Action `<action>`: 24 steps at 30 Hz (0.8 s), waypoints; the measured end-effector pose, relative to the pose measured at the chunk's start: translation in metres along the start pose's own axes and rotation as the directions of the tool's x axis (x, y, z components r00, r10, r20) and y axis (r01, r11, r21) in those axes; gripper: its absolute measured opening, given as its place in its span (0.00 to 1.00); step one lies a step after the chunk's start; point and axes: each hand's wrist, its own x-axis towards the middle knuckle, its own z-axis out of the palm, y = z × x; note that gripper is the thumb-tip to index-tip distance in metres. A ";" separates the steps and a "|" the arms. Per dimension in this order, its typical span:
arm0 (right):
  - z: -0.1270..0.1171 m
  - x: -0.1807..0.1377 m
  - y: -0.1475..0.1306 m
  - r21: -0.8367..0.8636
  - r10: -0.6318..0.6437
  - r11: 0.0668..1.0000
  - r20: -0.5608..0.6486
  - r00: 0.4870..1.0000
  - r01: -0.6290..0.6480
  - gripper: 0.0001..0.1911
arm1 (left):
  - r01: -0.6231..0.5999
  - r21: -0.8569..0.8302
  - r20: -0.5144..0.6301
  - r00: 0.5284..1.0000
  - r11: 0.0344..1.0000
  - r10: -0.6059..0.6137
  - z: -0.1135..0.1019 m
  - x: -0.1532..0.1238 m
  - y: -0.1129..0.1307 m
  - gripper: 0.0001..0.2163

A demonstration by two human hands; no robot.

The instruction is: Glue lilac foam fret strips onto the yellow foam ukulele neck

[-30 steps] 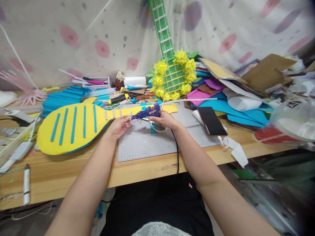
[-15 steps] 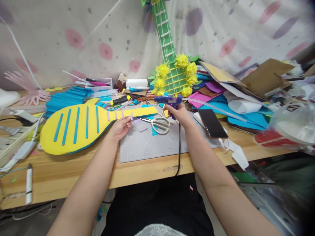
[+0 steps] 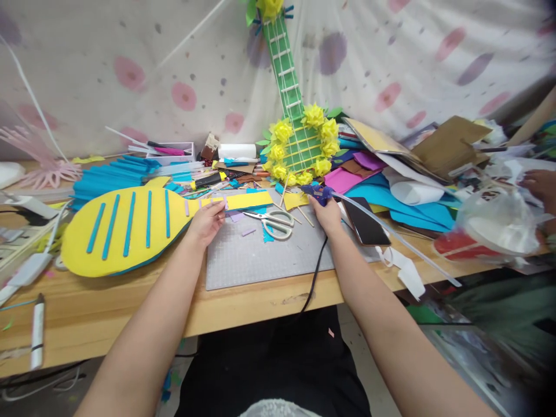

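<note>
Cutout (image 3: pixel 138 226), yellow and guitar-shaped, reaching off leftward, held by its neck (image 3: pixel 249 201) in pinched left hand (image 3: pixel 208 223); blue glue gun (image 3: pixel 319 193) gripped in curled right hand (image 3: pixel 326 215). Purple strips (image 3: pixel 186 208) across neck as far as left hand, bare beyond, so seemingly part-done; spare strip (image 3: pixel 249 231) loose between hands. Beyond left hand, box (image 3: pixel 185 155) with pink and black sticks (image 3: pixel 171 150) inside; out past right hand, plastic-shrouded tub (image 3: pixel 460 246), contents unclear

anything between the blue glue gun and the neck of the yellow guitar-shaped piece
Yes: a small flat yellow piece and thin pale sticks lie between the blue glue gun and the yellow neck's end; grey-handled metal scissors lie nearer the person.
</note>
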 end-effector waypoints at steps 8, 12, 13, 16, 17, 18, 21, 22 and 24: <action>-0.014 -0.008 -0.009 -0.171 -0.021 0.985 0.105 0.994 0.039 0.28 | -0.060 0.073 -0.071 0.995 0.996 0.065 0.009 -0.003 0.010 0.10; -0.019 -0.010 -0.013 -0.249 0.004 0.968 0.142 0.990 0.032 0.26 | -0.072 0.152 -0.080 0.993 0.986 0.085 0.013 -0.006 0.015 0.12; -0.020 -0.011 -0.014 -0.264 0.003 0.964 0.154 0.988 0.039 0.26 | -0.077 0.180 -0.076 0.993 0.981 0.092 0.014 -0.006 0.016 0.12; -0.028 -0.019 -0.018 -0.303 -0.048 0.947 0.192 0.980 0.106 0.27 | -0.096 0.308 -0.072 0.990 0.947 0.123 0.014 -0.004 0.019 0.12; -0.031 -0.024 -0.019 -0.335 -0.072 0.932 0.197 0.978 0.136 0.28 | -0.098 0.367 -0.078 0.988 0.925 0.135 0.014 -0.003 0.020 0.12; -0.036 -0.030 -0.021 -0.380 -0.091 0.911 0.194 0.977 0.161 0.30 | -0.097 0.432 -0.083 0.986 0.896 0.147 0.014 -0.003 0.021 0.12; -0.050 -0.049 -0.030 -0.529 -0.135 0.825 0.160 0.978 0.200 0.32 | -0.080 0.624 -0.092 0.980 0.777 0.175 0.015 0.000 0.025 0.10; -0.054 -0.055 -0.035 -0.538 -0.168 0.811 0.164 0.972 0.231 0.29 | -0.070 0.674 -0.093 0.979 0.735 0.179 0.016 0.001 0.026 0.09; -0.055 -0.065 -0.052 -0.467 -0.264 0.813 0.236 0.935 0.348 0.23 | -0.053 0.742 -0.094 0.979 0.668 0.182 0.019 0.003 0.026 0.08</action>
